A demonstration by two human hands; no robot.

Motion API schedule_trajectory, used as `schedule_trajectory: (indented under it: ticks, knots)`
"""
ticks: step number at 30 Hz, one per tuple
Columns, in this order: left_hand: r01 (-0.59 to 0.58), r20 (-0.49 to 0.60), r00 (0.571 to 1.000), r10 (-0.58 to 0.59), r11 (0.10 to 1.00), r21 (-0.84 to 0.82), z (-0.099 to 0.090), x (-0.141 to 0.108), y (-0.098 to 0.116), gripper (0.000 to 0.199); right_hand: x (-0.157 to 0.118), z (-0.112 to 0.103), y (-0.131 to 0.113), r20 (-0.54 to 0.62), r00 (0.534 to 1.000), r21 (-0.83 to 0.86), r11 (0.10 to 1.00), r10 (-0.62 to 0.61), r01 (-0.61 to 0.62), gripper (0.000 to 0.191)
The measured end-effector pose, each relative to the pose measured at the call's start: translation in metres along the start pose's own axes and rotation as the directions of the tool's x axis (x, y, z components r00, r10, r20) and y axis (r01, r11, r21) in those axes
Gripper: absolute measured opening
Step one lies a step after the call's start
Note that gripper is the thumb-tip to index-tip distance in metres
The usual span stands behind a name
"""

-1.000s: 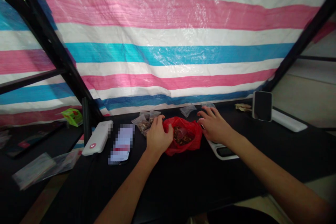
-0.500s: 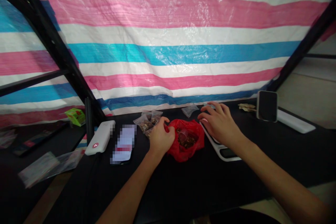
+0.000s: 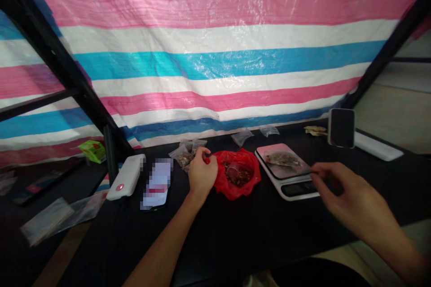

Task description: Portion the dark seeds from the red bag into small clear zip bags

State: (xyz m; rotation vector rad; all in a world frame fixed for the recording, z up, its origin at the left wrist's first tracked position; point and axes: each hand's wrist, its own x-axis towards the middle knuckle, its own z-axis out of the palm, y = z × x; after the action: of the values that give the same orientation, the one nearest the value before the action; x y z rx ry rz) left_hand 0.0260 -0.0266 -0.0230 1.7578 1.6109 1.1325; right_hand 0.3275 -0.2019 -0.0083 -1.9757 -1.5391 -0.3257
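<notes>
**Left hand**: we've got it pinched narrow at the red plastic bag, can't tell if it's holding anything
**Right hand**: also narrow, can't tell either, right of the bag
**White digital scale**: just right of the bag
**Brown pieces**: inside the bag
</notes>
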Motion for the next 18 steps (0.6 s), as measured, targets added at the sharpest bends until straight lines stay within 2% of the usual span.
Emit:
schedule_trajectory:
  ticks: [1, 3, 5, 7, 10, 14, 18]
  knots:
    - [0.008, -0.011, 1.0, -0.008, 0.999, 0.041, -0.002, -0.002, 0.002, 0.013, -0.014, 0.001, 0.011, 0.017, 0.997, -0.01, 0.998, 0.069, -0.069, 0.038]
    - [-0.003, -0.054, 0.999, 0.009, 0.995, 0.104, -0.005, -0.003, 0.004, 0.017, -0.036, 0.007, 0.025, 0.086, 0.99, -0.008, 0.994, 0.109, -0.108, 0.051]
    - [-0.079, -0.099, 0.991, 0.093, 0.988, 0.136, -0.007, -0.003, 0.004, 0.022, -0.049, 0.017, 0.033, 0.129, 0.986, -0.015, 0.995, 0.103, -0.102, 0.059]
    - [-0.182, -0.095, 0.977, 0.193, 0.977, 0.11, -0.006, -0.001, 0.002, 0.032, -0.054, 0.024, 0.038, 0.131, 0.986, -0.04, 0.995, 0.098, -0.094, 0.062]
    - [-0.236, 0.014, 0.972, 0.236, 0.972, -0.012, -0.001, 0.002, -0.004, 0.043, -0.051, 0.029, 0.042, 0.096, 0.991, -0.128, 0.989, 0.089, -0.077, 0.064]
    - [-0.219, 0.114, 0.965, 0.236, 0.966, -0.138, 0.009, 0.002, -0.008, 0.038, -0.04, 0.023, 0.041, 0.073, 0.997, -0.223, 0.975, 0.016, 0.0, 0.061]
    - [-0.201, 0.164, 0.951, 0.263, 0.926, -0.32, 0.019, 0.004, -0.013, 0.036, -0.008, 0.015, 0.028, 0.12, 0.967, -0.036, 0.973, -0.223, 0.229, 0.055]
